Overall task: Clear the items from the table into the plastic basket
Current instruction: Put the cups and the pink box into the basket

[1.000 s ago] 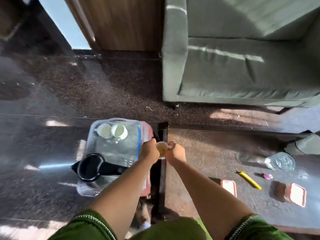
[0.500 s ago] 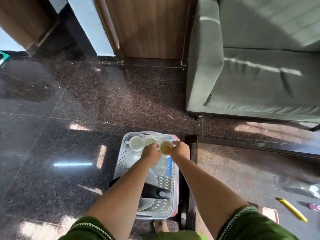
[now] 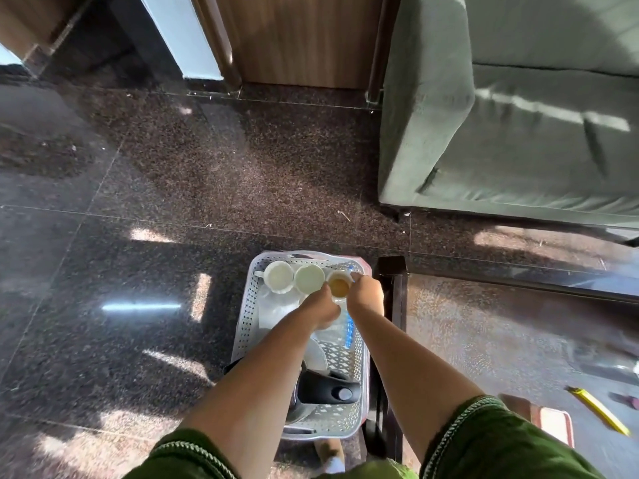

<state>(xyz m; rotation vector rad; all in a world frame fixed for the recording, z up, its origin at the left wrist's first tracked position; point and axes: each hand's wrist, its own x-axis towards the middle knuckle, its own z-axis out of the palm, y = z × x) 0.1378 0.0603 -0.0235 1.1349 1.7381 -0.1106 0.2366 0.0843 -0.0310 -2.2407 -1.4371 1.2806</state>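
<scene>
Where hands [image 3: 345, 299] hovered, cup [image 3: 339, 286] now sits in basket [image 3: 242, 340].

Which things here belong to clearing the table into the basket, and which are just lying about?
Job:
white perforated plastic basket
small cup of brown liquid
left hand
right hand
yellow flat stick on the table

Lying about:
grey-green fabric sofa
wooden door panel

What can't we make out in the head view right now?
- Black kettle body: left forearm covers it.
- Left hand fingers: turned under, grip on cup unclear.
- Yellow item on table: blurred, unidentifiable.
- Red-rimmed container: sleeve hides part.
- Basket floor: arms and clear items obscure it.
</scene>
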